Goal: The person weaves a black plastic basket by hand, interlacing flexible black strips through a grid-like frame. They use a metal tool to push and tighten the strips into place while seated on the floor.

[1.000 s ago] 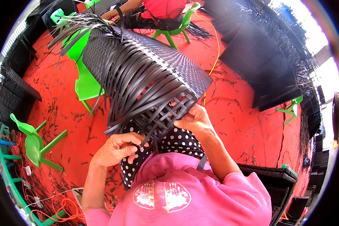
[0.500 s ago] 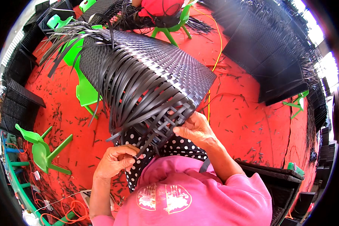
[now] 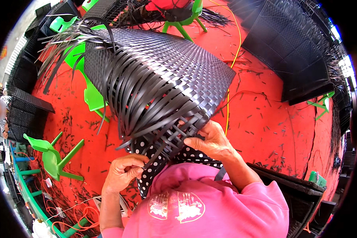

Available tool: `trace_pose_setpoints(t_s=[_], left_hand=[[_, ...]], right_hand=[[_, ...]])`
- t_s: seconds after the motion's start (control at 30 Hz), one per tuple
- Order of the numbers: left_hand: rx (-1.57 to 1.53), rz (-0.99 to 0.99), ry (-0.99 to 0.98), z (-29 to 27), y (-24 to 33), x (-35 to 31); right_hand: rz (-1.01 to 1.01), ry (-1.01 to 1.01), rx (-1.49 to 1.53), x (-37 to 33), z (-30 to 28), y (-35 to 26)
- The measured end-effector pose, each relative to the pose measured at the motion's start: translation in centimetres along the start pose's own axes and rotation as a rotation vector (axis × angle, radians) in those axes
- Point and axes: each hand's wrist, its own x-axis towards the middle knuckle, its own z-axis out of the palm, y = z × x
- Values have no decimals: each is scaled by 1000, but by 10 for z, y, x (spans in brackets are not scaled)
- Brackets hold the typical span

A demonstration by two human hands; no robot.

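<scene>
A large black woven panel of flat plastic strips [image 3: 190,67] slants across my lap, its far-left end fraying into long loose strips [image 3: 67,43]. Many strips along its near-left side stand out unwoven in curved loops. My right hand [image 3: 211,139] grips the near corner, thumb on top of the open lattice, some fingers hidden beneath the weave. Low at the left of that corner, my left hand [image 3: 125,170] pinches the end of one black strip [image 3: 155,155] between thumb and fingers.
Green plastic chairs stand at the left [image 3: 53,158] and behind the panel [image 3: 92,97]. Black woven furniture [image 3: 297,51] lines the right side. A yellow cord [image 3: 238,43] crosses the red floor [image 3: 265,131], which is littered with strip offcuts. Another person in red [image 3: 166,4] sits at the far side.
The whole view has shifted slightly, with the scene moving a little to the right. Both hands keep their holds on the corner and the strip.
</scene>
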Motion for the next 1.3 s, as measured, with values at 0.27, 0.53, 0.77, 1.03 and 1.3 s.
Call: trace_pose_setpoints(t_s=[0.27, 0.53, 0.77, 1.03, 1.3], left_hand=[[-16, -280, 163, 1, 2, -6], [-72, -117, 115, 0, -4, -9], [-45, -2, 135, 7, -5, -8], [-6, -332, 205, 2, 5, -15], [-39, -17, 179, 6, -12, -15]], right_hand=[[-49, -16, 21, 3, -2, -3], [-97, -37, -82, 6, -7, 3], [-125, -11, -127, 6, -7, 5], [-139, -23, -75, 6, -7, 5], [-85, -40, -32, 5, -6, 0]])
